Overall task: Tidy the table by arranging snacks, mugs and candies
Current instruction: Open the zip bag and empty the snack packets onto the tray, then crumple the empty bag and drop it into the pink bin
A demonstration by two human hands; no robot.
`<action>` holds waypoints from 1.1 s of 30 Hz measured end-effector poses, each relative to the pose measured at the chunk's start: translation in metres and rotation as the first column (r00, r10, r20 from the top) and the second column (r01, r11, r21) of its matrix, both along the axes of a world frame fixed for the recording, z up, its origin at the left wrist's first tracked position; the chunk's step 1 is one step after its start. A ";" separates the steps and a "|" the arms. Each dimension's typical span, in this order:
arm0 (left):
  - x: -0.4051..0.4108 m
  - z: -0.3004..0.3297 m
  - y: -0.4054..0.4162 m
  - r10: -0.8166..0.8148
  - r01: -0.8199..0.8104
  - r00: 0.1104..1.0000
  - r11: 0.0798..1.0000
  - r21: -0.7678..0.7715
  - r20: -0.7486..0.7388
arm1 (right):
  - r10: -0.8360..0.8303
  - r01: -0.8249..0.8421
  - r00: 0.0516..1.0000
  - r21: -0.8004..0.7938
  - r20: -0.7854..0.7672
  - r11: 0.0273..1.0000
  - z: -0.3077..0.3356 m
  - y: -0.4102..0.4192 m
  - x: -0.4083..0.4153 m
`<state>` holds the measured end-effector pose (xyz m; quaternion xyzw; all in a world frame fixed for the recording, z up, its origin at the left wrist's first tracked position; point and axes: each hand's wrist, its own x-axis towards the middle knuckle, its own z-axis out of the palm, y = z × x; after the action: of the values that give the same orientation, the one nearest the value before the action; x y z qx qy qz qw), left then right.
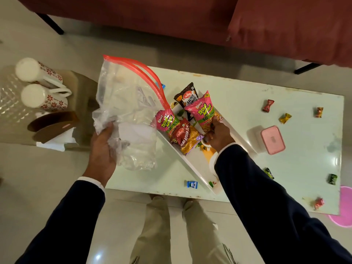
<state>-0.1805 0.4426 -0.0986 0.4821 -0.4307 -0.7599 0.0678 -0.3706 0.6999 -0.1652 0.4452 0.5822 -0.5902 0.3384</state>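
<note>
At far left we see two white mugs with red flowers lying on their sides on a low side stand, with a brown holder and white tissue just below them. Next comes our left hand, fingers curled round the crumpled bottom of a clear zip bag whose red seal hangs open toward the tray. The bag sits above the table's left end, just beside the snacks.

On the white tray, set at an angle on the pale table, lie a pink Bingo packet, a red and yellow sev packet and a dark salted peanuts packet. Our right hand grips the lower end of a second pink Bingo packet, holding it upright over the tray.

Further right a pink-lidded box stands on the table, with wrapped candies scattered around it toward the far and near edges; a blue candy lies near the front edge. Beyond the table stands a reddish sofa on a pale tiled floor.
</note>
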 end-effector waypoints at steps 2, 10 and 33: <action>-0.003 -0.001 0.003 0.020 -0.021 1.000 0.999 -0.026 -0.019 | 0.013 -0.012 1.000 -0.003 0.023 1.000 -0.001 -0.005 0.001; -0.005 0.002 0.008 -0.026 0.025 0.999 0.999 -0.047 -0.027 | 0.020 -0.018 0.998 0.046 -0.056 0.999 -0.016 0.012 0.005; 0.015 0.179 0.049 -0.910 0.860 0.323 0.168 -0.482 0.260 | 0.922 -0.767 0.120 0.555 -0.369 0.321 0.219 0.020 0.140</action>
<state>-0.1651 0.4919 0.0802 0.0653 -0.8198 -0.5186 -0.2338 -0.2304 0.7201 0.0536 -0.1639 0.8665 -0.3268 0.3399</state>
